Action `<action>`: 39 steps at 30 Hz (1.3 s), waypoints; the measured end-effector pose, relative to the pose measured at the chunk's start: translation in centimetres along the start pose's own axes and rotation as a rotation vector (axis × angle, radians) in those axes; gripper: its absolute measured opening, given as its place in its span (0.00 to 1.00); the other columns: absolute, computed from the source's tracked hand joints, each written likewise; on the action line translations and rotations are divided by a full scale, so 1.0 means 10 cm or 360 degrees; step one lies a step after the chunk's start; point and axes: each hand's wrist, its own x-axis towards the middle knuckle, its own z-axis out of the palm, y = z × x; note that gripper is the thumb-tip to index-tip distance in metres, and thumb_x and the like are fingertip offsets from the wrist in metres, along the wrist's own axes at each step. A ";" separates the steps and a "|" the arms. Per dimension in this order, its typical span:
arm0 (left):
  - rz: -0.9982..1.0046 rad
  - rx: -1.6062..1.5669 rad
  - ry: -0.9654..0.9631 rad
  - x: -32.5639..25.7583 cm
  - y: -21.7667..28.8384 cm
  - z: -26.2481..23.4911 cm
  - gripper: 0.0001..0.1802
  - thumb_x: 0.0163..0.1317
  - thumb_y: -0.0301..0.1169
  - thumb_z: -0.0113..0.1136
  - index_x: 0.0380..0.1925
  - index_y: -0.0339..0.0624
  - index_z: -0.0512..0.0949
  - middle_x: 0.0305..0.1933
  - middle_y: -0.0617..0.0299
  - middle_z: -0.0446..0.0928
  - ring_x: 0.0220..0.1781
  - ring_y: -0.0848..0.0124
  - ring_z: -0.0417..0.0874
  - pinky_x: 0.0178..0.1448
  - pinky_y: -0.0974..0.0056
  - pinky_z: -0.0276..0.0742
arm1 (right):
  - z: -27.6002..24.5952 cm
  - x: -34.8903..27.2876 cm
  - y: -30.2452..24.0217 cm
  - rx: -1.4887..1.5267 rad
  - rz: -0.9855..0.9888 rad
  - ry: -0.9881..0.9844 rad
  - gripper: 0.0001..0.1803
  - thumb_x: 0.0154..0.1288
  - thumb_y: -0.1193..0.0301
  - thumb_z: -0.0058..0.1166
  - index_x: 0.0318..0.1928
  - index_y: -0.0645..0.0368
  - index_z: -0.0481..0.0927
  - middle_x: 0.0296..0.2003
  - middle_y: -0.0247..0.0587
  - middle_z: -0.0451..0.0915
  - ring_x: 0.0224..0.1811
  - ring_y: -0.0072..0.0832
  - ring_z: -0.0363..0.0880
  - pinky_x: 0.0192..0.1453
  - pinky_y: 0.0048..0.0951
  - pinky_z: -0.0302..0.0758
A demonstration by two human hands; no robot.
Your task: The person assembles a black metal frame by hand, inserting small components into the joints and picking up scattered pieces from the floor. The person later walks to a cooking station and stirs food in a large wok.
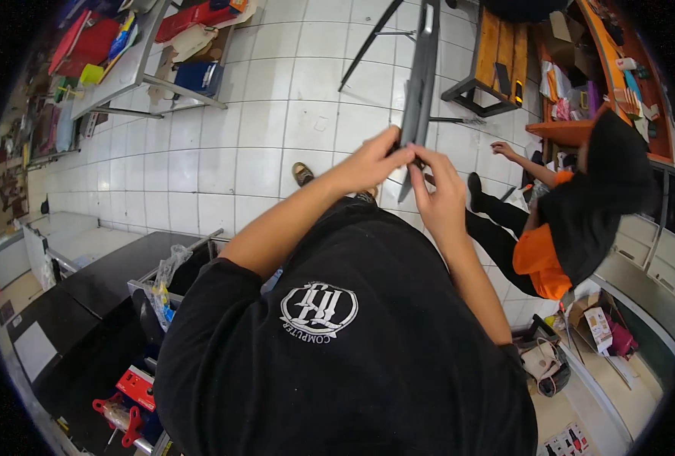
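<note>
A long, dark grey slab-like panel [421, 83], seen nearly edge-on, runs away from me in front of my body. Its kind cannot be told from this angle. My left hand [369, 163] is closed at the near end of the panel, with thumb and fingers pinched against its left side. From the right, my right hand [442, 186] grips the same end, its thumb and index finger bent inward. The fingertips of both hands almost meet there. Whether a small part also sits between them is hidden.
Thin black legs [368, 47] stand beside the panel on white floor tiles. A wooden bench [497, 57] is beyond. At right, a person in black and orange [539, 262] sits low near orange shelves [565, 135]. A cluttered metal table [136, 64] stands far left; a black desk [86, 292] nearer.
</note>
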 end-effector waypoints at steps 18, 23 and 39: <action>-0.0191 0.0102 -0.1004 -0.05 -0.36 -0.77 0.23 0.73 0.41 0.62 0.54 0.31 0.73 0.51 0.47 0.78 0.55 0.57 0.82 0.56 0.56 0.80 | 0.23 -0.34 -0.21 -0.0773 0.0365 -0.0122 0.13 0.64 0.80 0.65 0.48 0.61 0.80 0.45 0.47 0.86 0.49 0.45 0.85 0.60 0.48 0.79; -0.0234 -0.0687 -0.1021 0.18 -0.42 -1.54 0.31 0.74 0.29 0.58 0.72 0.40 0.58 0.58 0.49 0.73 0.52 0.66 0.85 0.49 0.63 0.85 | 1.01 0.05 -0.99 -0.1048 0.0622 0.0537 0.09 0.69 0.81 0.60 0.49 0.65 0.82 0.43 0.49 0.81 0.45 0.40 0.81 0.50 0.39 0.78; -0.1018 -0.0881 -0.0496 0.72 -2.32 -4.35 0.09 0.73 0.30 0.63 0.44 0.34 0.79 0.42 0.60 0.84 0.44 0.75 0.84 0.47 0.68 0.82 | 4.44 2.03 0.69 0.0082 0.0789 -0.0009 0.11 0.61 0.73 0.70 0.45 0.56 0.88 0.35 0.43 0.83 0.42 0.40 0.80 0.48 0.35 0.76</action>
